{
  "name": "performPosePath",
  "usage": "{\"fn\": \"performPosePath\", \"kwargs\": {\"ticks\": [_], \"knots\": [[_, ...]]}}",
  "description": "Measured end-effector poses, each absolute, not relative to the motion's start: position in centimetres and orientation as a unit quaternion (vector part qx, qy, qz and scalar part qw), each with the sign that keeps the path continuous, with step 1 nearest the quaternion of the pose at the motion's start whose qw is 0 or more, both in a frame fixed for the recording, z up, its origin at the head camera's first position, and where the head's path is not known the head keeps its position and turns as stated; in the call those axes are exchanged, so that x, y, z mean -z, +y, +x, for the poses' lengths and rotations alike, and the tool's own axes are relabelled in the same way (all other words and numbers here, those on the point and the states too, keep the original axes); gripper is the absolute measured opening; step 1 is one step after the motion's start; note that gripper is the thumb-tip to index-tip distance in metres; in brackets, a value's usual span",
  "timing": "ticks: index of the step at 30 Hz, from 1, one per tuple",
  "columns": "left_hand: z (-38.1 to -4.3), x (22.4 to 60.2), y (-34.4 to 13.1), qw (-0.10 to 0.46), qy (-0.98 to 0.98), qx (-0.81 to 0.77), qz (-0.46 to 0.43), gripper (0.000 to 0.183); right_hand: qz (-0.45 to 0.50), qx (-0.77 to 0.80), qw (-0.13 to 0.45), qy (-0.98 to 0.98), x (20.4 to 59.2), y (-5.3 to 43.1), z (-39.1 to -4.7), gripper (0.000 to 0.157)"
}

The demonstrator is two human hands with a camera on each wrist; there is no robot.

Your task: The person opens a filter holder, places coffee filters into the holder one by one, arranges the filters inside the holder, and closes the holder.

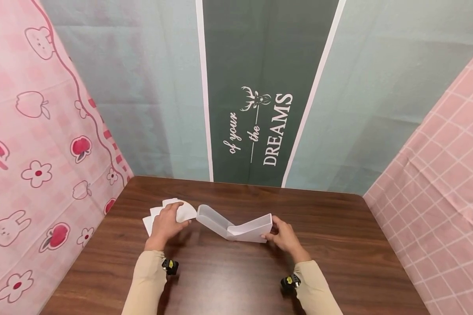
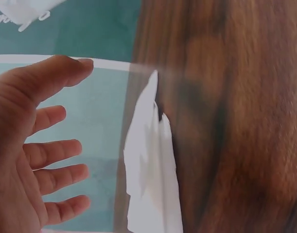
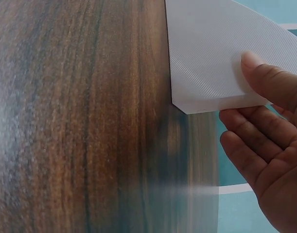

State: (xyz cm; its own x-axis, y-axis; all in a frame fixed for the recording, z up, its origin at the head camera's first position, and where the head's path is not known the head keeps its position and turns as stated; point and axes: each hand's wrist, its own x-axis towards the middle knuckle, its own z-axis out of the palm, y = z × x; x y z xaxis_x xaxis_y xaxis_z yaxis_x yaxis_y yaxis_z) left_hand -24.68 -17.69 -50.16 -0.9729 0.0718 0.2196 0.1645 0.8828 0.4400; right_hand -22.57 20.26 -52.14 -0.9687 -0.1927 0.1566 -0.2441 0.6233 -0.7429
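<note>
A white plastic case [image 1: 249, 232], hinged in the middle, stands unfolded in a shallow V on the table. My right hand [image 1: 287, 237] pinches its right end, with the thumb on the ribbed outer face [image 3: 206, 58] in the right wrist view and the fingers below. To the left of the case, thin white sheets [image 1: 153, 214] lie fanned out; whether they are paper or cloth I cannot tell. Over them is my left hand [image 1: 167, 222]. In the left wrist view its fingers [image 2: 61, 179] are spread, apart from the white sheets [image 2: 150, 179].
The brown wooden table [image 1: 228, 280] reaches back to a green and pale blue curtain [image 1: 268, 52] with white lettering. Pink patterned cloth [image 1: 39, 131] hangs at the left, and pink checked cloth [image 1: 449, 175] at the right. Each wrist wears a small black camera [image 1: 171, 266].
</note>
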Motion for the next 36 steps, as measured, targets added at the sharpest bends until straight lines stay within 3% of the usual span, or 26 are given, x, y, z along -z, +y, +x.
{"fn": "performPosePath", "kwargs": {"ticks": [18, 36], "knots": [[-26.3, 51.2, -19.9, 0.065, -0.974, 0.211, -0.048, 0.067, 0.130, -0.411, 0.040, -0.901, 52.7, 20.1, -22.4, 0.042], [-28.8, 52.2, -21.1, 0.005, -0.974, 0.226, -0.030, 0.051, 0.140, -0.413, 0.050, -0.899, 52.5, 20.5, -22.6, 0.042]]}}
